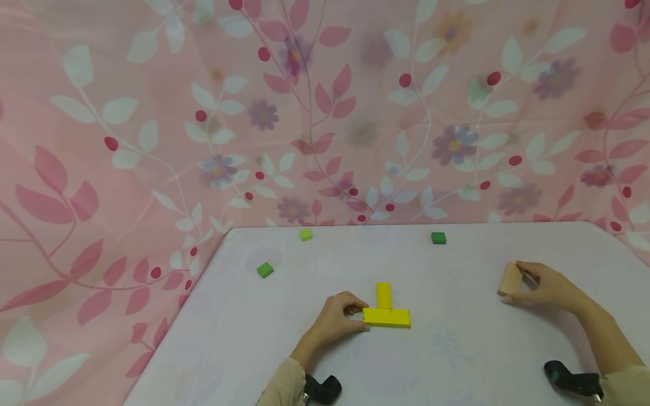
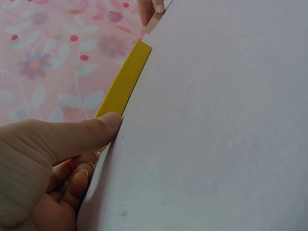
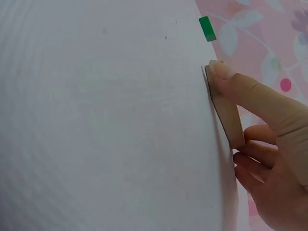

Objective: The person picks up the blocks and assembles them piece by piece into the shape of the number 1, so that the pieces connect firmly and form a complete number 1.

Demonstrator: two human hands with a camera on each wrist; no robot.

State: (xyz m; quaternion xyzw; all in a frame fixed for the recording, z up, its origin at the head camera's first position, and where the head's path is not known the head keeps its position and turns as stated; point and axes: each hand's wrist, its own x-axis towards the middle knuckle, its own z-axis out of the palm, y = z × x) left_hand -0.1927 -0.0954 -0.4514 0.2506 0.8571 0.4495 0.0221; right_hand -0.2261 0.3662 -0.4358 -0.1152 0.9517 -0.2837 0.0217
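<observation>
Left of the table's middle in the head view, my left hand point(image 1: 335, 317) pinches the left end of a long yellow block point(image 1: 387, 319) between thumb and fingers. Behind that block, a second yellow block point(image 1: 383, 295) points away from me, and together they form an upside-down T. The left wrist view has the thumb along the near side of the long block point(image 2: 126, 79). Over on the right, my right hand point(image 1: 554, 288) holds a plain wooden block point(image 1: 509, 278) by its two ends. In the right wrist view the wooden block point(image 3: 227, 118) lies low at the table surface.
Near the back edge of the white table point(image 1: 457, 361) sit a light green block point(image 1: 306, 235) and a dark green block point(image 1: 439, 238). Another green block point(image 1: 265, 270) lies at the left. A pink floral curtain point(image 1: 325, 113) hangs behind the table.
</observation>
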